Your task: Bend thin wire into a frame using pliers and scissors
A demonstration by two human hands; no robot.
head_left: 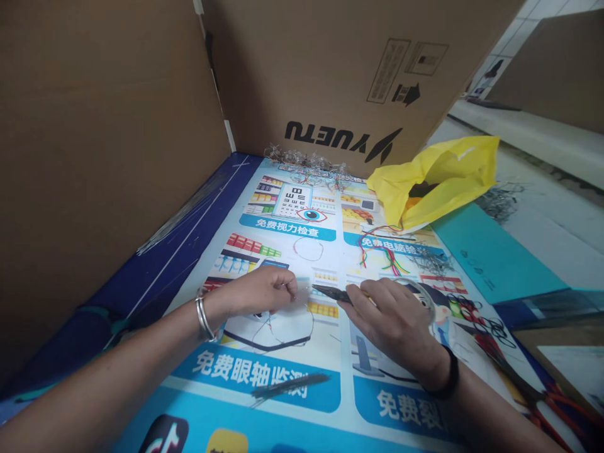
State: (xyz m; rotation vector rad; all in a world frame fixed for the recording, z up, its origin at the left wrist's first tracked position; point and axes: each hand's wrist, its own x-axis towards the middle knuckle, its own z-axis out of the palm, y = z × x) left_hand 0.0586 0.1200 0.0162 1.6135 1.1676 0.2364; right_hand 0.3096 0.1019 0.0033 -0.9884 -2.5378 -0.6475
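My right hand (394,321) is wrapped round a pair of needle-nose pliers (330,292), whose dark jaws point left. Just left of the jaw tips, my left hand (264,289) is closed in a pinch; whatever thin piece its fingers hold is too small to make out. A fine wire loop (311,332) shows on the printed sheet (346,352) below my left fingers, and whether it joins them I cannot tell. Another thin wire ring (309,249) lies beyond my hands. Nearer to me rests a bundle of short dark wires (290,387).
Cardboard panels (302,69) stand behind and to the left. Wire pieces with clear beads (306,160) line the back. At right are a yellow bag (453,170), coloured cords (391,258), dark loops (491,324) and red-handled scissors (533,390). Long wires (184,217) lie left.
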